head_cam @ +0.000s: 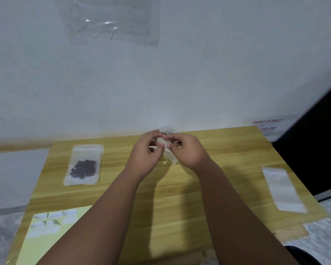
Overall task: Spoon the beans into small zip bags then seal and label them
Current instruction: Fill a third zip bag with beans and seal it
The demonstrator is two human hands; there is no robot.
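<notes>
Above the far middle of the wooden table [180, 188], my left hand [145, 152] and my right hand [187, 150] together pinch a small clear zip bag [170, 156] by its upper part. Behind the hands a clear container [167, 131] peeks out, mostly hidden; its contents cannot be made out. A filled zip bag [84, 165] with dark beans lies flat on the table's left side. A pale yellow label sheet [48, 232] with white stickers lies at the near left corner.
A stack of clear zip bags [283, 188] lies near the table's right edge. The far edge of the table meets a white wall with a plastic sheet [111, 20] taped to it. A dark panel [313, 150] stands to the right.
</notes>
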